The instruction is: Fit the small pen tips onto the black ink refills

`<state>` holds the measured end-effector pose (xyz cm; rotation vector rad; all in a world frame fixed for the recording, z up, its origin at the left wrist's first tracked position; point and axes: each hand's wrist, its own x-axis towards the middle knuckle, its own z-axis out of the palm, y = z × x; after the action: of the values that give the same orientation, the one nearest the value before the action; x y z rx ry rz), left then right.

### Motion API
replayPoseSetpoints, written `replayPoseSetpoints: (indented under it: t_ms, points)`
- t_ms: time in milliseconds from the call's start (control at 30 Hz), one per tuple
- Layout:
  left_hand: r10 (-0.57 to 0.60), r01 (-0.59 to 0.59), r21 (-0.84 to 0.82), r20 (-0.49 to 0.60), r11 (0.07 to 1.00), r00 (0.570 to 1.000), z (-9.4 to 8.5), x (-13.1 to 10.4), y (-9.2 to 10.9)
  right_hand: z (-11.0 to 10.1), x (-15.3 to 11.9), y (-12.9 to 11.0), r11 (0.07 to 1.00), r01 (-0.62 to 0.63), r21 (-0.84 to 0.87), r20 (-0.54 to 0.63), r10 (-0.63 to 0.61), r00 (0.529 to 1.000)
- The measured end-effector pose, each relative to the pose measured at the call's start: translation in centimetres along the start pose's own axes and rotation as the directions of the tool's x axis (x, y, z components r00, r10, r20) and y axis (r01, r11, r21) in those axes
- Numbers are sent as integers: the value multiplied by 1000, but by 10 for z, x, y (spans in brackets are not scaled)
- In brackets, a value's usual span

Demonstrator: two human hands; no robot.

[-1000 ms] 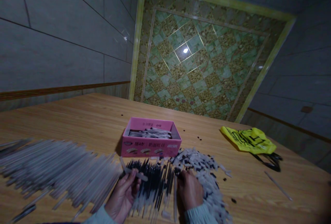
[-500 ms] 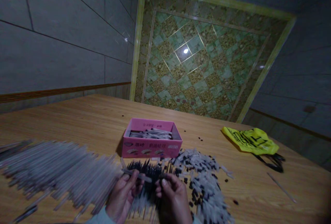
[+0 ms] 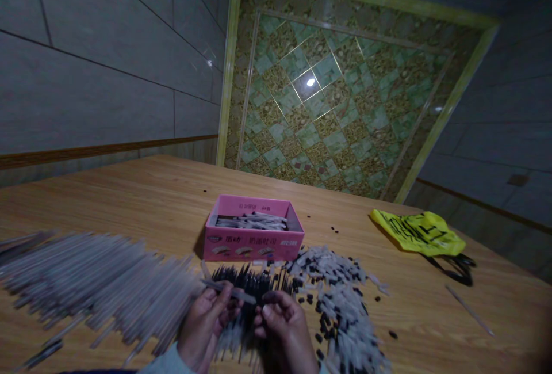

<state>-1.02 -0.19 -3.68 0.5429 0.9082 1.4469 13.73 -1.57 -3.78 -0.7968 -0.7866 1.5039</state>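
My left hand [image 3: 207, 317] is closed around a greyish translucent pen barrel [image 3: 244, 295], which points right and slightly down. Just past the barrel's right end, the fingers of my right hand [image 3: 285, 323] are pinched together; whatever is between them is too small and dark to name. Beneath and between both hands lies a bunch of thin black-tipped pen pieces [image 3: 241, 276], partly covered by the fingers. A large heap of clear pen tubes [image 3: 99, 282] spreads out to the left of my left hand. To the right are small whitish caps [image 3: 351, 319] mixed with black plugs.
A pink open box [image 3: 254, 248] holding several pens [image 3: 252, 221] stands behind the hands. At the right lie a yellow bag [image 3: 418, 233] with black straps and a single thin stick [image 3: 469, 310]. Dark pens [image 3: 43, 354] lie at the lower left. Tiled walls border the wooden table [image 3: 172, 190].
My right hand has shifted slightly left and up, closer to the barrel's end. The left hand keeps its hold on the barrel, almost unmoved. The view has tilted very slightly.
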Motion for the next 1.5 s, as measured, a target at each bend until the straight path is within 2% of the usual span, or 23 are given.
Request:
replayPoseSetpoints:
  t_ms: [267,500,800,967,1233,1500]
  points:
    - [13,-13,34,-6,999,1000,0,1,0,2,-1,3,999,51,2,14,-51,999]
    - [6,-6,4,-9,1000,1000,2,0,1,0,1,4,999,12,45,11,-13,1000]
    - [15,-15,-6,8,1000,1000,-1,3,-3,-3,6,1,996,-43,84,-125,53,991]
    - [8,-8,-2,-14,1000,1000,0,1,-2,-9,11,7,998,-54,24,-184,58,981]
    - [10,-10,2,-17,1000,1000,1,-1,-1,-4,5,5,997,-60,-38,-125,54,991]
    - [-2,1,30,18,1000,1000,2,-1,-2,3,2,8,995,41,-96,-69,-48,996]
